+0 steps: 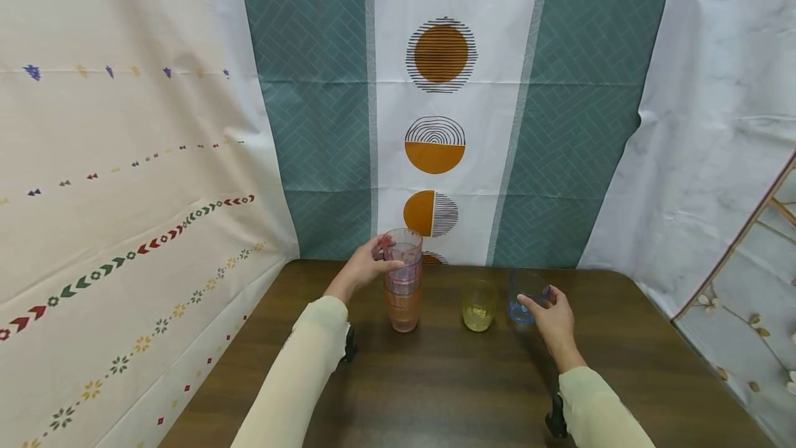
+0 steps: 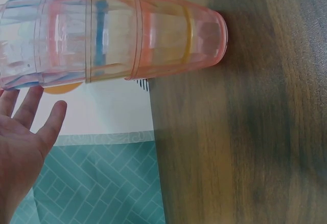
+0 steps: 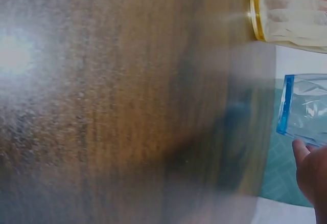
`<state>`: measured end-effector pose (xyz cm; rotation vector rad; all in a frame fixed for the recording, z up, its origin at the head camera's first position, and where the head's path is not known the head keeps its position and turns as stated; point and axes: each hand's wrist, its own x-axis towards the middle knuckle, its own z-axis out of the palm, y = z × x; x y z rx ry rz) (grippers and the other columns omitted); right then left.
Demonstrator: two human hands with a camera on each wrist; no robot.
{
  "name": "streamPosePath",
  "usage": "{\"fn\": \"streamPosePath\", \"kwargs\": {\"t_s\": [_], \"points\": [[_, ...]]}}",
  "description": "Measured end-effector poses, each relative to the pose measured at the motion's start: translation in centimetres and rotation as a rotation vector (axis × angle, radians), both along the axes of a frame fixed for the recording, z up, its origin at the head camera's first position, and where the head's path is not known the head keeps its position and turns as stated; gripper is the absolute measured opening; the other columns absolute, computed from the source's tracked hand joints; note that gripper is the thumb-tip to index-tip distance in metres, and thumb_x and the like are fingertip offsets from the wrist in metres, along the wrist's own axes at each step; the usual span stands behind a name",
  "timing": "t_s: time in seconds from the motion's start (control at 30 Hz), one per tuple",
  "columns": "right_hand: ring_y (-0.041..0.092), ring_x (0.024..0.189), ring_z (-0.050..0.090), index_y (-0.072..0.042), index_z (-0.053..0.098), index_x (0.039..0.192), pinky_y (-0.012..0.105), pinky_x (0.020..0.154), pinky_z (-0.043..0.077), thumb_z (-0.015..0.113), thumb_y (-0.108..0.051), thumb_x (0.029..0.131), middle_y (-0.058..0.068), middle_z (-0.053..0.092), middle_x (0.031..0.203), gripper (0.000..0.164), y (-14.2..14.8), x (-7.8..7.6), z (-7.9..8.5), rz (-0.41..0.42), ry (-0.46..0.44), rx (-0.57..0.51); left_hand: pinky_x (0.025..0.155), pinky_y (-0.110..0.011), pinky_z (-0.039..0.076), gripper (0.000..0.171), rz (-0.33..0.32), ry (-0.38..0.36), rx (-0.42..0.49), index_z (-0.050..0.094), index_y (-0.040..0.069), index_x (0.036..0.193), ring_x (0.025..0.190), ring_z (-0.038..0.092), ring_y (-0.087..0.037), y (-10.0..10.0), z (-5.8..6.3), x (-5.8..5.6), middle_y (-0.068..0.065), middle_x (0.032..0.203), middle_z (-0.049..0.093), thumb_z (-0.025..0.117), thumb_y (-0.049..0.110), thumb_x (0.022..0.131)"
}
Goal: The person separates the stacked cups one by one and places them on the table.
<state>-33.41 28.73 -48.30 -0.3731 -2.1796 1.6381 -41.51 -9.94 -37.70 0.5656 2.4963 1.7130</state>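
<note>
A tall stack of several clear tinted cups (image 1: 404, 296), pinkish above and orange below, stands upright on the wooden table. My left hand (image 1: 365, 265) is at the upper cups, its fingertips touching their side; in the left wrist view the fingers (image 2: 30, 106) look spread and the thumb stands apart from the stack. My right hand (image 1: 555, 320) grips a blue cup (image 1: 521, 306) between thumb and fingers. Seen from the right wrist, that blue cup (image 3: 309, 106) is raised above the tabletop, slightly tilted. A yellow cup (image 1: 478, 310) stands upright between the stack and the blue cup.
The brown wooden table (image 1: 435, 393) ends at a teal and white curtain (image 1: 323, 123) behind the cups. A patterned cream cloth (image 1: 124, 227) hangs at the left. On the right are a white cloth (image 1: 696, 157) and a gold-coloured frame (image 1: 734, 244) with flowers.
</note>
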Motion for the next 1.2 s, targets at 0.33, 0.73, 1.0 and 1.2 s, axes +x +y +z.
{"fn": "streamPosePath", "kwargs": {"t_s": [0.33, 0.73, 1.0, 1.2], "points": [[0.049, 0.138, 0.032, 0.011, 0.020, 0.150, 0.056, 0.109, 0.035, 0.079, -0.026, 0.087, 0.033, 0.030, 0.151, 0.093, -0.1, 0.1, -1.4, 0.070, -0.019, -0.017, 0.112, -0.050, 0.034, 0.081, -0.003, 0.003, 0.003, 0.038, 0.010, 0.150, 0.144, 0.033, -0.028, -0.1, 0.1, 0.0, -0.007, 0.151, 0.045, 0.081, 0.028, 0.084], [0.051, 0.138, 0.031, 0.011, 0.015, 0.150, 0.057, 0.109, 0.035, 0.078, -0.018, 0.087, 0.035, 0.028, 0.150, 0.094, -0.1, 0.2, -2.1, 0.128, -0.040, -0.003, 0.111, -0.050, 0.035, 0.080, 0.010, -0.017, 0.015, 0.040, 0.012, 0.150, 0.144, 0.034, -0.029, -0.2, 0.0, 0.2, -0.006, 0.151, 0.045, 0.082, 0.028, 0.084], [0.051, 0.141, 0.023, 0.011, 0.005, 0.152, 0.056, 0.113, 0.029, 0.076, -0.018, 0.089, 0.037, 0.021, 0.153, 0.100, 0.1, 0.7, -1.8, 0.161, -0.079, 0.043, 0.112, -0.050, 0.035, 0.080, 0.009, -0.011, 0.013, 0.039, 0.012, 0.151, 0.143, 0.035, -0.029, 0.0, 0.0, 0.3, -0.006, 0.152, 0.044, 0.081, 0.028, 0.084], [0.051, 0.141, 0.023, 0.009, 0.000, 0.153, 0.056, 0.113, 0.029, 0.076, -0.033, 0.089, 0.037, 0.019, 0.154, 0.108, 0.4, 1.0, -1.5, 0.164, -0.122, 0.092, 0.112, -0.050, 0.034, 0.079, 0.009, -0.001, 0.012, 0.039, 0.012, 0.151, 0.143, 0.035, -0.029, 0.1, -0.1, 0.3, -0.006, 0.152, 0.044, 0.081, 0.027, 0.085]]}}
